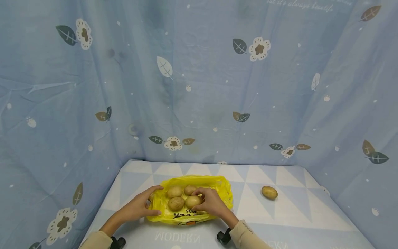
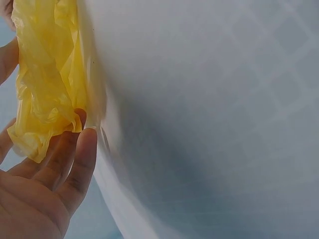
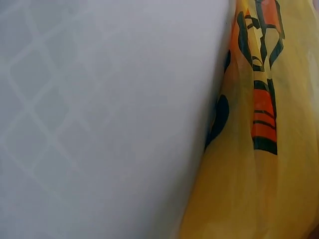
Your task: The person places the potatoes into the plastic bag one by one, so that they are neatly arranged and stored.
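Note:
A yellow plastic bag [image 1: 222,183] lies opened out on the table, with several potatoes [image 1: 176,204] in it. My left hand [image 1: 138,206] is at the bag's left end, thumb and fingers spread apart and touching the plastic. In the left wrist view, the fingers of the left hand [image 2: 55,174] reach behind the crumpled yellow plastic [image 2: 47,84]. Over the bag's right half, my right hand [image 1: 211,202] grips a potato [image 1: 193,200] among the others. The right wrist view has only the bag's printed side [image 3: 264,189], with that hand hidden.
One loose potato [image 1: 269,192] lies on the table to the right of the bag. A cloth with a triangle pattern covers the table [image 1: 298,211]. Blue printed curtains [image 1: 214,86] stand behind and on both sides.

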Demonstrator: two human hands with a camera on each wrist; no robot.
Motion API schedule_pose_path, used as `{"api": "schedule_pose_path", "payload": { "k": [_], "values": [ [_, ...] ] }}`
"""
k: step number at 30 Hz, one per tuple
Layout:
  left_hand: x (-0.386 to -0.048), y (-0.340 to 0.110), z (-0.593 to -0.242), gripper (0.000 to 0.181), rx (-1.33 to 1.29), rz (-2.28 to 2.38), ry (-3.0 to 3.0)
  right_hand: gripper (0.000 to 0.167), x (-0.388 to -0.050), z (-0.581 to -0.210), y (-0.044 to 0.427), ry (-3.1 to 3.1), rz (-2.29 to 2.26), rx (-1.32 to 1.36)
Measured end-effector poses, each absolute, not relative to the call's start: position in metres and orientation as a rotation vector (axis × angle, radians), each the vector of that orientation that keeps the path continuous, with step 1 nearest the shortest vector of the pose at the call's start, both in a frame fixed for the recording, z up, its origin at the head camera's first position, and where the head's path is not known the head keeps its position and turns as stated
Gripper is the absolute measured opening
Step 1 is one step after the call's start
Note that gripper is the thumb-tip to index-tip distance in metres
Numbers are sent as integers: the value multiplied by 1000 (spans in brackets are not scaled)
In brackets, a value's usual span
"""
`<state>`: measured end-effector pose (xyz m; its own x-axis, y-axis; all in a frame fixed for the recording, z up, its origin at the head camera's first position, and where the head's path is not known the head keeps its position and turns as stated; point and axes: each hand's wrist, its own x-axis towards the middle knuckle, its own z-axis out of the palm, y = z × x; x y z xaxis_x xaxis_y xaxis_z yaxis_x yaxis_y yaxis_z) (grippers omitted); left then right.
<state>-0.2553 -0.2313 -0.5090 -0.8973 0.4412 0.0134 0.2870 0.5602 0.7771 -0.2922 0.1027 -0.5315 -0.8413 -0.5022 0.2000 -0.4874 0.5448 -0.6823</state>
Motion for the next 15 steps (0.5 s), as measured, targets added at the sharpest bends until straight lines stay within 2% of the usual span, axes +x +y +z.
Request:
{"api": "schedule_pose_path", "payload": {
  "k": [15],
  "values": [
    [-258, -231, -511, 85, 615, 1240, 2623, 38, -289, -523, 107, 2723, -1128, -838]
  ]
}}
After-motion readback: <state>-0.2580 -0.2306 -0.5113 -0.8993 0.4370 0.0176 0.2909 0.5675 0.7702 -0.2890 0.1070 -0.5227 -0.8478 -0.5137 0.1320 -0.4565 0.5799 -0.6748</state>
